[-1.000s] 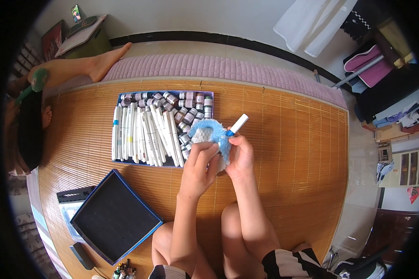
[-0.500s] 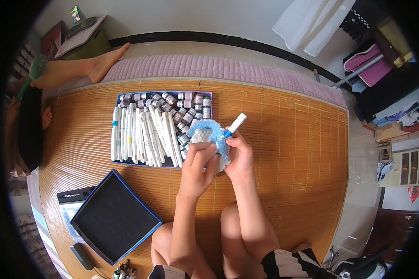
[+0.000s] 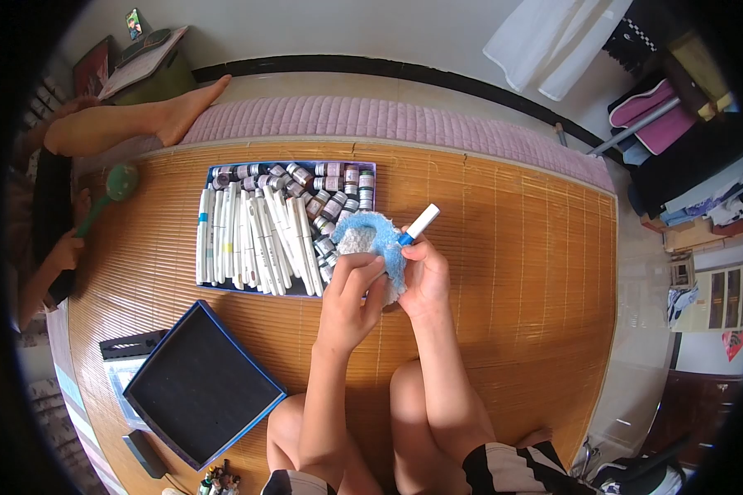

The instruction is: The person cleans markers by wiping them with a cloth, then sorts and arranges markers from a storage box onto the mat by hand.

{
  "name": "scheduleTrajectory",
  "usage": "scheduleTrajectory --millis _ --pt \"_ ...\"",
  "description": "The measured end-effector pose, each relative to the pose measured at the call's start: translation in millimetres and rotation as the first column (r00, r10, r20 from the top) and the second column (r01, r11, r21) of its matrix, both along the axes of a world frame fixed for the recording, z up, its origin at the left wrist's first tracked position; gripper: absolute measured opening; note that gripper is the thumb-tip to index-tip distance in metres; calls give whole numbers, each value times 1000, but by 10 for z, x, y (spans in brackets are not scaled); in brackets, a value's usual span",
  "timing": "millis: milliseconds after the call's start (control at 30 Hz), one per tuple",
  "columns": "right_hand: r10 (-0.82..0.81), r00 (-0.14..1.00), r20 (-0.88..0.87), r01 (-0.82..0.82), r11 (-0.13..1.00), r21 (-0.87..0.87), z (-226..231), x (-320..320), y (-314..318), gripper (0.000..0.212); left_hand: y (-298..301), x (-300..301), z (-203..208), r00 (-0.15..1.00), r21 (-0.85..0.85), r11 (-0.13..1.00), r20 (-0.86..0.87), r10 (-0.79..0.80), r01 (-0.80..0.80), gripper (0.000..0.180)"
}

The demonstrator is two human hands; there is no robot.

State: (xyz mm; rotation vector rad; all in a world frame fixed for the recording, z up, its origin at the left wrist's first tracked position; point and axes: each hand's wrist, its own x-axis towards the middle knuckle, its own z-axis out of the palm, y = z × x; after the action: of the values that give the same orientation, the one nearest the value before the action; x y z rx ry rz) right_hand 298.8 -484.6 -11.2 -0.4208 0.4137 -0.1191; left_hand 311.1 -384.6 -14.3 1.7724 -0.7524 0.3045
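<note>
A fluffy blue-and-white cloth (image 3: pixel 363 227) is gathered between my two hands. My left hand (image 3: pixel 353 301) is closed, its fingers pinching the cloth from the near side. Between the thumb and fingers of my right hand (image 3: pixel 426 276) is a white marker (image 3: pixel 423 220) with a blue band, tilted up to the right. The marker's lower end meets the cloth, and its tip is hidden there. Just beyond my left hand lies a blue-edged box (image 3: pixel 376 177) with several white markers (image 3: pixel 256 239) in a row and small lidded jars (image 3: pixel 328 183) beside them.
A black box lid with blue edges (image 3: pixel 206 388) rests at the near left on the bamboo mat (image 3: pixel 520 272). By it are a dark block (image 3: pixel 144 454) and several small bottles (image 3: pixel 217 478). At the left, another person's hand (image 3: pixel 64 250) grips a green round-headed tool (image 3: pixel 122 181).
The other person's green tool has swung down and right, over the mat's left side. My hands, the cloth and the marker have barely shifted.
</note>
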Motion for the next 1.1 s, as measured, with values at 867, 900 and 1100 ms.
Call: scheduleTrajectory --millis 867,900,1100 --pt "-63 998 -3 63 994 87 12 6 11 19 -10 5 17 1000 3 1000 -6 -5 5 28" --pt "-64 998 -2 63 994 88 -5 5 1 19 -12 3 17 1000 11 1000 -5 -5 5 28" --pt "-33 998 44 33 999 7 11 -6 -18 20 -23 4 13 1000 1 1000 0 5 -5 26"
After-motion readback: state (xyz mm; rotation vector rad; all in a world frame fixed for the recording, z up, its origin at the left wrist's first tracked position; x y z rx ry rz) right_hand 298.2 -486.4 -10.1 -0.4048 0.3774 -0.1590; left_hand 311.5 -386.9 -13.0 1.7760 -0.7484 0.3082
